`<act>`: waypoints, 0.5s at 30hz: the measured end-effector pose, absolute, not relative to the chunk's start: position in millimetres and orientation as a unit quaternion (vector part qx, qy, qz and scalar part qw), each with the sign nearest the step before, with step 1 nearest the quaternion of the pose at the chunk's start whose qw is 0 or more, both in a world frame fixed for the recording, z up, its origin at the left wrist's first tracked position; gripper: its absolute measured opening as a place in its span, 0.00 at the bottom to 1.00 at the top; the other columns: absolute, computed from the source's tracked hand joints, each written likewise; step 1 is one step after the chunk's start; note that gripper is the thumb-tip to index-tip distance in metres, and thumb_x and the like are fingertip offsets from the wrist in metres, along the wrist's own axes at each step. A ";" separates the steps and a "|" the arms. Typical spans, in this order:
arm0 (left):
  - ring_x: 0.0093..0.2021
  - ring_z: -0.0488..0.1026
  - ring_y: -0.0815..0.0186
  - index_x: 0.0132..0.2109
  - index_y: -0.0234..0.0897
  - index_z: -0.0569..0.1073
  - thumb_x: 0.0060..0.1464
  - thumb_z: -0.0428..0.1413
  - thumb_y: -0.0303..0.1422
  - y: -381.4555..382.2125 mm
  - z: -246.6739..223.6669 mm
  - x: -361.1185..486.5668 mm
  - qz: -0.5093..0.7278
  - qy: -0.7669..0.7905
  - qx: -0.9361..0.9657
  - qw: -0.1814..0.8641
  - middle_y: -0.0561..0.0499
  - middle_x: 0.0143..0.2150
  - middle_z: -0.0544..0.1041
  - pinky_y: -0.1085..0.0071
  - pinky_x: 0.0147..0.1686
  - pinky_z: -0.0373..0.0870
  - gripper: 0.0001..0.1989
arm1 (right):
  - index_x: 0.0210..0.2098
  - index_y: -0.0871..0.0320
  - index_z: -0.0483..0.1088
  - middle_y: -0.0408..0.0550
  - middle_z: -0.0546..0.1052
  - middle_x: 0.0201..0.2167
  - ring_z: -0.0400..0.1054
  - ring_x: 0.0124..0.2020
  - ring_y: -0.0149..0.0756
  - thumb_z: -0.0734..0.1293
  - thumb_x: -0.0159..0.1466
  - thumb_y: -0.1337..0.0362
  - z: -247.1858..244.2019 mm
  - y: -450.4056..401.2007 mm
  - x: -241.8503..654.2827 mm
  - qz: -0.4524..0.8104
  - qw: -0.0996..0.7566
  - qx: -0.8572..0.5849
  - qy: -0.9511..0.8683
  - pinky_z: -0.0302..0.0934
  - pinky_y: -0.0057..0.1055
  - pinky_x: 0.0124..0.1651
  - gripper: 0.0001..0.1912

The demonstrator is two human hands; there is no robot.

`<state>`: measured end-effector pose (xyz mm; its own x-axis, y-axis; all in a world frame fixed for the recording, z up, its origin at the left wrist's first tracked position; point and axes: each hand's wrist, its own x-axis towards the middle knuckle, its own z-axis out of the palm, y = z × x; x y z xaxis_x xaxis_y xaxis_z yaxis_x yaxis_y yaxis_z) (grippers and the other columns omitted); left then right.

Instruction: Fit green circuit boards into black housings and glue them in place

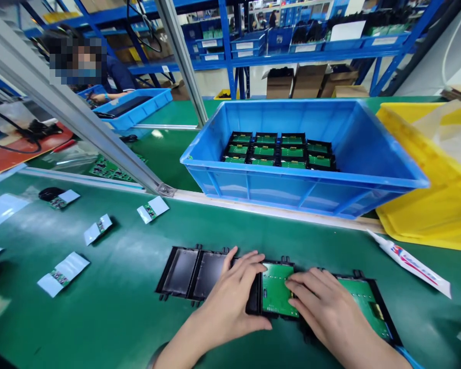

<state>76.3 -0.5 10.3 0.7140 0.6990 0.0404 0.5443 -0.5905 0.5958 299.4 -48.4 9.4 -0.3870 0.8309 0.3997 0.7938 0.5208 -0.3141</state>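
Observation:
A row of black plastic housings point(176, 274) lies on the green bench in front of me. My left hand point(230, 292) spans one housing, thumb along the near edge and fingers over the far edge, gripping it. Just to its right, a green circuit board point(274, 287) sits inside a housing. The bent fingertips of my right hand point(322, 302) hold this board at its right side; the thumb is partly hidden. Beyond that hand, another green circuit board point(363, 300) rests in a black housing at the row's right end. The two left housings hold no board.
A blue bin point(303, 187) with several board-filled housings stands behind. Beside it are a yellow crate point(426, 205) and a white glue tube point(411, 264). Small white-wrapped boards point(63, 274) lie left. A metal post point(111, 133) slants across; a co-worker point(117, 77) sits beyond.

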 end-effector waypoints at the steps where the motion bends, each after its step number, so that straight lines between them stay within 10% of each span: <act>1: 0.64 0.61 0.48 0.52 0.39 0.61 0.34 0.73 0.43 -0.6 10.2 76.2 0.136 0.353 0.881 0.283 0.36 0.62 0.67 0.41 0.65 0.44 0.41 | 0.37 0.58 0.73 0.49 0.77 0.34 0.67 0.33 0.37 0.55 0.71 0.67 9.2 -48.2 299.2 0.035 0.259 -0.488 -0.833 0.58 0.33 0.36 0.16; 15: 0.67 0.56 0.46 0.60 0.41 0.67 0.49 0.65 0.46 0.8 10.0 71.4 0.090 0.309 0.923 0.212 0.37 0.67 0.60 0.38 0.64 0.45 0.33 | 0.37 0.60 0.74 0.48 0.77 0.34 0.67 0.33 0.38 0.54 0.72 0.66 2.6 -48.3 297.2 0.041 0.248 -0.497 -0.831 0.59 0.35 0.35 0.18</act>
